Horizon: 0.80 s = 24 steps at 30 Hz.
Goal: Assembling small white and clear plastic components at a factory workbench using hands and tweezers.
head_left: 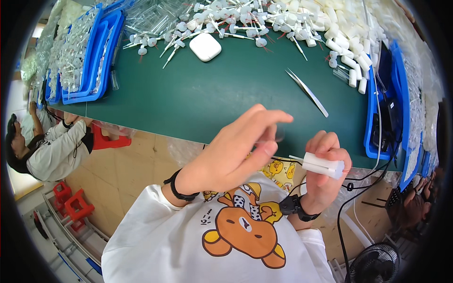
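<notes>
My right hand (pixel 330 153) grips a white foam-like cylinder (pixel 317 164) above the table's near edge. A thin white stem pokes from the cylinder's left end, and a pale round cap (pixel 339 170) covers its right end. A slit runs along its side. My left hand (pixel 247 144) is just to the left, thumb and fingers bent around a see-through piece (pixel 281 133) that looks like a clear tube, mostly hidden by the fingers. The two hands are apart. Beyond them, silver tweezers (pixel 309 94) lie on the green table (pixel 188 99).
Loose capped stems (pixel 231 21) and white cylinders (pixel 349 56) are heaped along the back. A white rounded case (pixel 205 46) sits before them. Blue trays (pixel 106 56) stand left, another blue tray (pixel 371 127) right, with black cables (pixel 340 221) hanging. A co-worker (pixel 56 146) sits at far left.
</notes>
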Each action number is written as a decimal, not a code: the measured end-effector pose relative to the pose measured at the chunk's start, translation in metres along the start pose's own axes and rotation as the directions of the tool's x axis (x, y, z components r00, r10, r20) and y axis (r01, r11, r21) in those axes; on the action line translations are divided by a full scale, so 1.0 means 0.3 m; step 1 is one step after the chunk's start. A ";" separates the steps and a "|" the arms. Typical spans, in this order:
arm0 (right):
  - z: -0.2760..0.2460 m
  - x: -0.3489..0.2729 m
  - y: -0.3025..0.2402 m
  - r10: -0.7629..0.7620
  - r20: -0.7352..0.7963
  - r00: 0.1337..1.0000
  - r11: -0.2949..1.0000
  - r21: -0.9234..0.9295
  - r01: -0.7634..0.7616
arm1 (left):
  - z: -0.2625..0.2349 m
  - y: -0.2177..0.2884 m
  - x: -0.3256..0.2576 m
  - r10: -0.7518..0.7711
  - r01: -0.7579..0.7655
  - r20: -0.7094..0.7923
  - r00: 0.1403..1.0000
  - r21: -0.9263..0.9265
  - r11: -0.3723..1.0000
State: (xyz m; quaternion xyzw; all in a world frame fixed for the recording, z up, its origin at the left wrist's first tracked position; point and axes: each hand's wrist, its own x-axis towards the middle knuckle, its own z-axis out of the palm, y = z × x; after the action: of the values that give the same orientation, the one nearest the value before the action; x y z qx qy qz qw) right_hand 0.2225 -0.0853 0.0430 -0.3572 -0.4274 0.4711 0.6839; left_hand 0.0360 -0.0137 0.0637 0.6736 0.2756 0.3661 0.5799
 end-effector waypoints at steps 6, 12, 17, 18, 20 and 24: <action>0.012 0.013 -0.014 -0.138 -0.075 0.988 0.988 -0.078 0.132 | 0.022 0.012 -0.002 0.089 -0.120 0.193 0.977 0.157 0.980; -0.004 0.022 -0.035 -0.167 0.032 0.986 0.954 -0.247 0.169 | 0.033 0.017 0.001 0.097 -0.159 0.220 0.971 0.281 0.947; 0.001 0.026 -0.040 -0.121 0.101 0.988 0.922 -0.357 0.149 | 0.045 0.018 0.005 0.133 -0.205 0.227 0.965 0.333 0.921; -0.001 0.030 -0.044 -0.119 0.102 0.988 0.922 -0.357 0.148 | 0.047 0.016 0.004 0.144 -0.217 0.219 0.965 0.360 0.907; -0.004 0.039 -0.057 -0.059 0.147 0.987 0.900 -0.420 0.116 | 0.048 0.008 0.003 0.135 -0.215 0.229 0.964 0.375 0.902; 0.002 0.036 -0.065 0.073 0.117 0.990 0.884 -0.468 -0.010 | 0.054 -0.005 0.006 0.082 -0.179 0.237 0.968 0.423 0.888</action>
State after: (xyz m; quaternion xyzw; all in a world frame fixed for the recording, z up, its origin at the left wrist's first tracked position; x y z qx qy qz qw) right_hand 0.2306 -0.0809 0.0633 -0.4884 -0.5644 0.3916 0.5381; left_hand 0.0504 -0.0215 0.0615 0.8396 0.2417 0.2586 0.4120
